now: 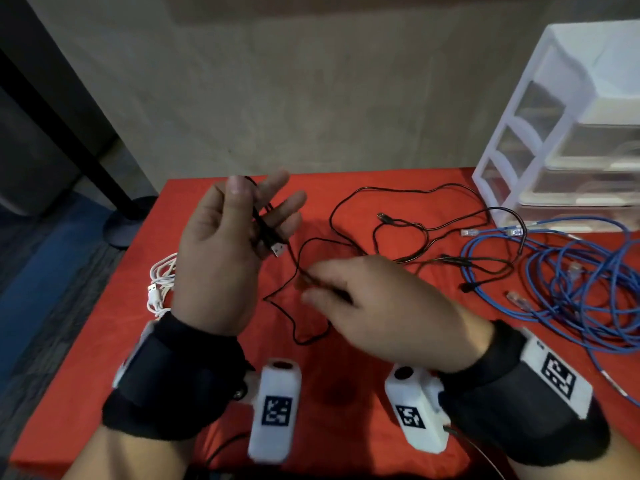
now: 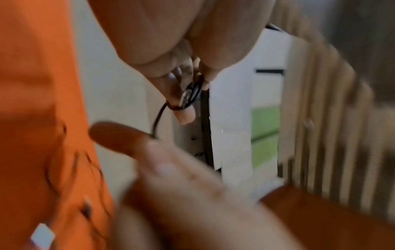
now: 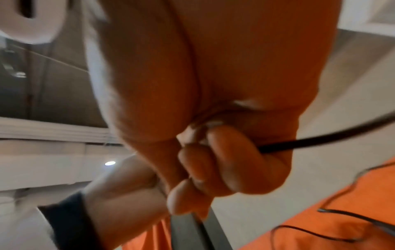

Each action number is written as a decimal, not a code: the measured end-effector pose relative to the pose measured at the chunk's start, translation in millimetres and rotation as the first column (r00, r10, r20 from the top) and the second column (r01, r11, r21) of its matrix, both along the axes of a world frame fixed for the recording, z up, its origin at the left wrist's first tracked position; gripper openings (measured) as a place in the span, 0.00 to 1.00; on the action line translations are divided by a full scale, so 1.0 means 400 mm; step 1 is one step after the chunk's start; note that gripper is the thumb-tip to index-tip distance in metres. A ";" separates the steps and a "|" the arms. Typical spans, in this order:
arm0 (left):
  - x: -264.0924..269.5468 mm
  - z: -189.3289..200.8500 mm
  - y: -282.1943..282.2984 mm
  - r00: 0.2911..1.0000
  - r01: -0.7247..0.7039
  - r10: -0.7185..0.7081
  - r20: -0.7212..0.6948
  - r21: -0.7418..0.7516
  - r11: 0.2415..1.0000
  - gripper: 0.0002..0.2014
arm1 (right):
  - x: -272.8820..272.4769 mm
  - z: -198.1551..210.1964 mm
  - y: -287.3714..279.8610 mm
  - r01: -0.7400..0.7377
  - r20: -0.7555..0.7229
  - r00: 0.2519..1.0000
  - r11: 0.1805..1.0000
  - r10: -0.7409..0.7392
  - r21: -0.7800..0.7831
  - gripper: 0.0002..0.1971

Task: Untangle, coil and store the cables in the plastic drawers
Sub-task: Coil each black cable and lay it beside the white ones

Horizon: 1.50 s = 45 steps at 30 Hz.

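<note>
Thin black USB cable, in hand, coiling just begun; the left hand, raised palm-up over the red cloth-covered table, pins the plug end and a first loop or two under its thumb against straight fingers; the right hand pinches the same cable lower down, the rest trailing loose across the cloth into further thin black leads, whether one cable or several I cannot tell; white charging cable, loosely bundled at the left edge, not stored; blue network cables, a tangled heap at the right, untouched; white-framed unit of clear plastic drawers, far right corner, drawers closed, contents not discernible; judged: early stage, nearly everything left.
</note>
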<state>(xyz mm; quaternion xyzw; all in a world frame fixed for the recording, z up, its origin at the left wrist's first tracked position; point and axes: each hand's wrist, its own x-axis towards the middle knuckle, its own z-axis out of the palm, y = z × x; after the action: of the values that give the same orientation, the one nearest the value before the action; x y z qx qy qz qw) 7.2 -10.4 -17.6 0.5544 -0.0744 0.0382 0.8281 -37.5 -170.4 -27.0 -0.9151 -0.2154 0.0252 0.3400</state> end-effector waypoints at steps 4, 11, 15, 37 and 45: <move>-0.008 -0.039 0.025 0.940 -0.202 -0.023 0.340 0.610 0.766 0.12 | -0.020 0.049 -0.017 -0.031 0.109 0.993 0.999 0.035 -0.039 0.11; -0.078 0.000 -0.024 0.961 0.148 -0.261 0.096 0.617 0.773 0.19 | 0.016 0.099 -0.115 0.208 0.220 0.930 0.915 -0.294 0.345 0.11; -0.086 0.019 -0.038 0.924 0.373 -0.381 -0.041 0.329 0.868 0.16 | 0.042 0.077 -0.152 0.237 0.203 0.916 0.873 -0.347 0.426 0.09; -0.046 -0.023 -0.008 0.894 -0.135 -0.274 0.355 0.796 0.590 0.14 | 0.000 0.075 -0.093 0.058 0.131 0.988 0.987 -0.079 0.151 0.05; -0.025 -0.014 0.045 0.903 0.217 -0.425 0.065 0.783 0.583 0.20 | 0.017 0.079 -0.171 0.089 0.102 0.991 0.996 -0.089 0.011 0.05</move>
<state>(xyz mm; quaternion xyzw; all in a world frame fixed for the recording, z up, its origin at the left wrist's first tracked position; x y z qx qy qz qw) -2.8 7.4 -23.3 0.8169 -0.2849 -0.0798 0.4950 -30.8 -239.0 4.5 -0.9227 -0.1917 -0.0378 0.3323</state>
